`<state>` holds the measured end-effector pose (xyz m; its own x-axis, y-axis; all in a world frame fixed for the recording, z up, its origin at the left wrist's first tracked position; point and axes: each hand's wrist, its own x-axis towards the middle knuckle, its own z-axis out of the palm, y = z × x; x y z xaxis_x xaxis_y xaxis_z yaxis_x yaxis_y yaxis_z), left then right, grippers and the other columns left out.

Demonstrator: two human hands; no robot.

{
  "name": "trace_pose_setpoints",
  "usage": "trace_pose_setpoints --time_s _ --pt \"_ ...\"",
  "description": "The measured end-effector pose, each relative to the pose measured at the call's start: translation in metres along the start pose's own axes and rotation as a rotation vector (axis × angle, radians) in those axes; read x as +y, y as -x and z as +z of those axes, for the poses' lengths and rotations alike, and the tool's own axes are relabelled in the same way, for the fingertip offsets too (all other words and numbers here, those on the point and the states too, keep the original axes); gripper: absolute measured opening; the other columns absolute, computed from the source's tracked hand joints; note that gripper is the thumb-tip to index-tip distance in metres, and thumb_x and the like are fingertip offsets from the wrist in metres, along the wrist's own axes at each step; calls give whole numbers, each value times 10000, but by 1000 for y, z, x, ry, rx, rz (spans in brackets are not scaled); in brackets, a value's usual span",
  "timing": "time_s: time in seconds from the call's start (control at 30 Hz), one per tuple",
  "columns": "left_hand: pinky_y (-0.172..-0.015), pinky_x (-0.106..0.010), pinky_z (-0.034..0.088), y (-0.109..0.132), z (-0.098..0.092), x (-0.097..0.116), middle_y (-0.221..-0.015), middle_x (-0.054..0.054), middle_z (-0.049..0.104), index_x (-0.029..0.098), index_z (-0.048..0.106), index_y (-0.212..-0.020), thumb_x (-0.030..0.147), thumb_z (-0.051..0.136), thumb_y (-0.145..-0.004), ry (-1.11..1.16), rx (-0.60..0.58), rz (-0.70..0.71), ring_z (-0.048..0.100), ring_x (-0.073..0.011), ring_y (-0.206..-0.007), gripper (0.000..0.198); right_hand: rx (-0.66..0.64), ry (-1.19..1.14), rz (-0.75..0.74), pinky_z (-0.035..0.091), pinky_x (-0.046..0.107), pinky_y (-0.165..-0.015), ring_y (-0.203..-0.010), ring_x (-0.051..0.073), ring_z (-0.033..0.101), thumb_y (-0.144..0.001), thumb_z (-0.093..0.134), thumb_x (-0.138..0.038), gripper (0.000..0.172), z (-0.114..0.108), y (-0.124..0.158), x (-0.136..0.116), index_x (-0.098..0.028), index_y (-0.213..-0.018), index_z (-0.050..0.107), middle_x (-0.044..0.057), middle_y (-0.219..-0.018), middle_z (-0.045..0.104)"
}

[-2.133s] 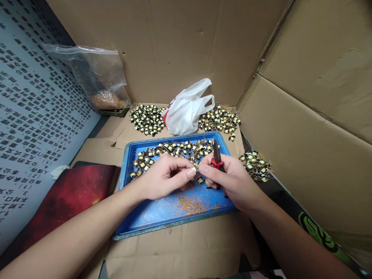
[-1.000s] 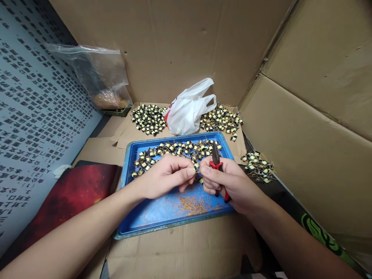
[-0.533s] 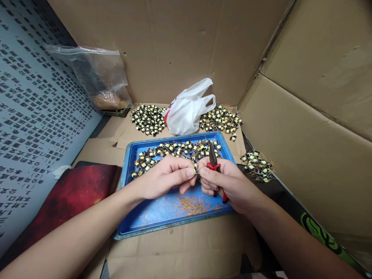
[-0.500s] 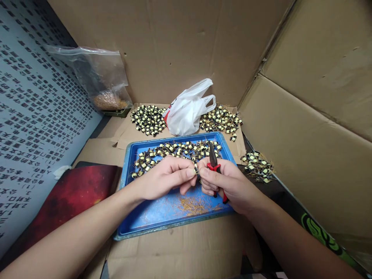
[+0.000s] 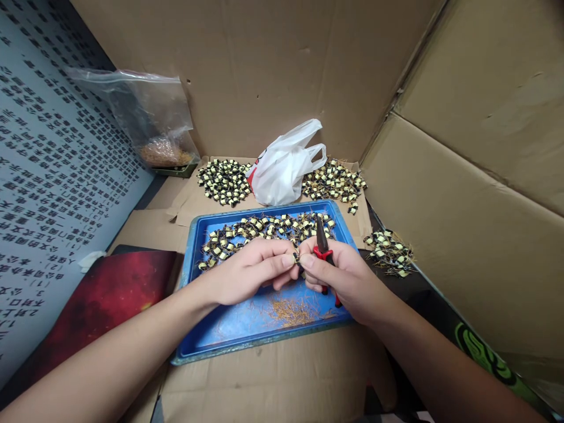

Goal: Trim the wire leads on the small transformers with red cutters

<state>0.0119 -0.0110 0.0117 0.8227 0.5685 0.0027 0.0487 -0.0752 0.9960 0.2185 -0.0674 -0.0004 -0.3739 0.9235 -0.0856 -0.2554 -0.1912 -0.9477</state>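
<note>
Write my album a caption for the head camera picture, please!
Left hand and right hand meet at a tiny part above a blue tray, the right also holding red-handled pliers.

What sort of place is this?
Likely a makeshift bench for handwork on small electrical parts: cardboard walls around it, a blue tray of black-and-yellow components and wire-like bits, and pliers in the right hand.

1 white bag (image 5: 282, 173), tall cardboard walls (image 5: 255, 64)
</note>
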Motion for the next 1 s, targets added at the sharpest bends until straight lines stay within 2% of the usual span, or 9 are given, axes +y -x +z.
trace_pose_setpoints --time_s 0.27,0.4,0.53,0.63,0.7,0.8,1.0 --pt "-564 -262 331 -2 -1 -1 -681 38 452 172 588 -842 463 492 -1073 -32 11 -3 394 -128 -615 384 170 484 -206 398 286 -654 -688 134 520 -1011 608 -282 161 4 3 -6 -218 -864 595 -22 -774 614" --pt "-564 -259 317 -2 -3 0 -679 37 444 179 531 -758 447 508 -1062 -85 11 20 374 -121 -623 406 239 672 -277 400 283 -616 -639 132 524 -1017 604 -276 151 8 7 -4 -227 -875 584 -34 -727 592" --pt "-530 -267 267 -2 -4 0 -633 49 404 193 464 -704 415 507 -1044 -50 -8 7 320 -112 -579 408 272 852 -484 411 285 -611 -645 144 568 -1005 619 -222 108 8 8 1 -237 -905 581 -18 -746 644" --pt "-519 -270 246 -2 -4 2 -591 52 378 201 429 -651 346 520 -983 -70 -14 -19 304 -107 -556 374 273 1007 -663 454 307 -678 -705 174 612 -959 613 -131 114 5 8 4 -240 -937 586 11 -798 695" --pt "-518 -267 249 -2 -4 3 -575 54 369 203 418 -629 310 525 -936 -93 -7 -35 308 -106 -548 342 253 1111 -732 459 328 -696 -713 192 607 -926 600 -92 147 2 7 5 -238 -936 583 25 -798 700" --pt "-510 -254 245 -2 -4 5 -581 56 345 206 407 -620 288 524 -898 -122 6 -44 290 -105 -554 312 221 1216 -777 449 345 -691 -705 205 585 -899 583 -67 166 -2 7 6 -229 -937 581 35 -801 706" --pt "-519 -245 198 -3 -3 7 -606 62 302 190 409 -609 229 507 -875 -191 -6 -51 247 -94 -581 287 206 1262 -842 417 344 -677 -706 206 568 -889 519 -41 191 -4 6 5 -210 -929 599 35 -802 705"
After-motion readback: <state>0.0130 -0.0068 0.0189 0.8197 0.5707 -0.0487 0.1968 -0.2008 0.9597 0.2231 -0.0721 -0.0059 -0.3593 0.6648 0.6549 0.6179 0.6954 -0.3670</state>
